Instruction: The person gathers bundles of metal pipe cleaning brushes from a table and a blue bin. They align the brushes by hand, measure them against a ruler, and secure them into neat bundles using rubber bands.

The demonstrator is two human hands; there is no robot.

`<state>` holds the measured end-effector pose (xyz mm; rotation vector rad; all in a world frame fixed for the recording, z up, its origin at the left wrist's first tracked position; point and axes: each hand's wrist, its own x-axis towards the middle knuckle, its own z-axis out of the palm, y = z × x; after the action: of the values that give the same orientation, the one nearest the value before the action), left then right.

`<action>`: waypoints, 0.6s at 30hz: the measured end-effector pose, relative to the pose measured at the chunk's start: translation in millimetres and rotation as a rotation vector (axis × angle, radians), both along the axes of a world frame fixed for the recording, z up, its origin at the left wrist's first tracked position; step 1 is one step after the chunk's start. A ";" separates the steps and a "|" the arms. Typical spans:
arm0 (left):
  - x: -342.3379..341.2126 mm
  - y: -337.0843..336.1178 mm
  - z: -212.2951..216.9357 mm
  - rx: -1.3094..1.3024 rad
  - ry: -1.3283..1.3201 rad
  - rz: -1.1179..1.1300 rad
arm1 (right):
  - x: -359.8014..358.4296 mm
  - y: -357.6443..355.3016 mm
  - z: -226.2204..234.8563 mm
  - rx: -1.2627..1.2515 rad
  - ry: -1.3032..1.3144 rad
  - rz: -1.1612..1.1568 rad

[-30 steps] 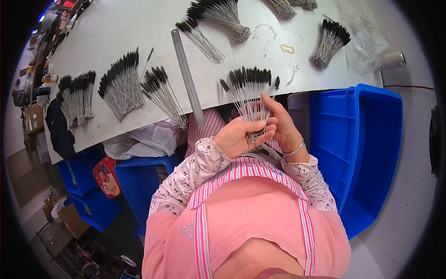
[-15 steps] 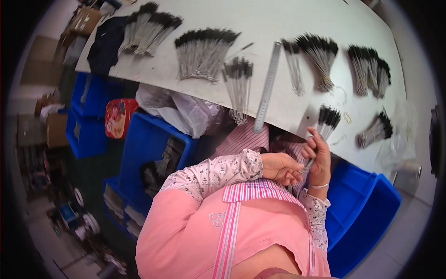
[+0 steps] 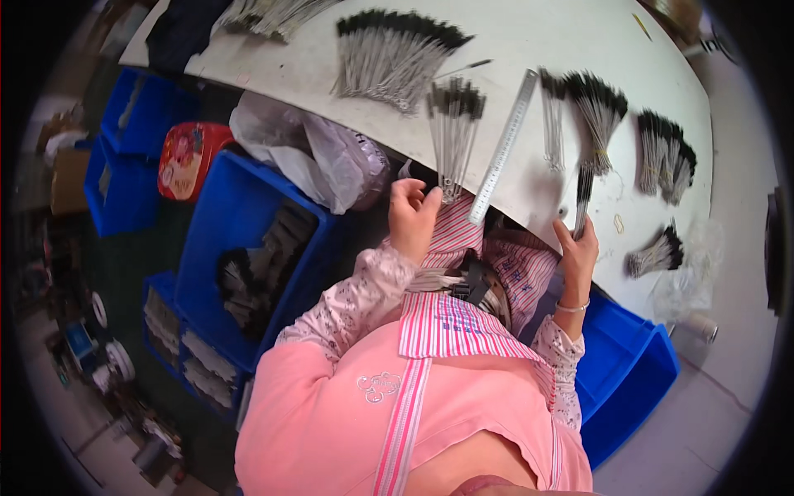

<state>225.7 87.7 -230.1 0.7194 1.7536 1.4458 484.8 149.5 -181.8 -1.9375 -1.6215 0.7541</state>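
Note:
My right hand (image 3: 576, 248) is raised at the table's near edge, shut on a thin bunch of black-tipped wire brushes (image 3: 584, 192) that stands upright. My left hand (image 3: 413, 217) is at the table edge further left. Its fingers are loosely curled, and the fingertips touch the wire ends of a fanned brush bundle (image 3: 453, 124) lying on the white table (image 3: 529, 50). A long metal ruler (image 3: 504, 145) lies at a slant between my two hands. More brush bundles (image 3: 397, 54) (image 3: 597, 103) (image 3: 666, 157) are spread over the table.
A deep blue bin (image 3: 240, 223) holding dark brushes stands at my left, with more blue bins (image 3: 124, 165) beyond it. A red tin (image 3: 186, 161) and a crumpled plastic bag (image 3: 322, 161) sit by the table edge. Another blue bin (image 3: 628, 372) is at my right.
My hands have come apart. The right hand went up to the table edge with the bunch, and the left hand reached to the bundle beside the ruler. The view swung left.

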 end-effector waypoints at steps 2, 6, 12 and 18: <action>-13.4 6.2 -16.1 -0.120 -0.134 0.074 | 3.2 -0.2 -6.8 0.082 -0.033 0.082; 4.6 19.5 -21.5 -0.230 -0.388 -0.037 | 26.3 -12.9 -31.2 0.058 -0.114 0.063; 24.3 41.6 -45.8 -0.268 -0.632 0.000 | 30.3 -11.8 -27.1 0.003 -0.158 0.098; 16.1 63.4 -58.9 -0.296 -0.441 0.126 | 28.0 -15.5 -24.8 -0.021 -0.215 0.132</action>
<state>241.8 151.2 -289.0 0.1222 1.6305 1.2672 512.8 134.0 -206.6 -1.9984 -1.8920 0.6325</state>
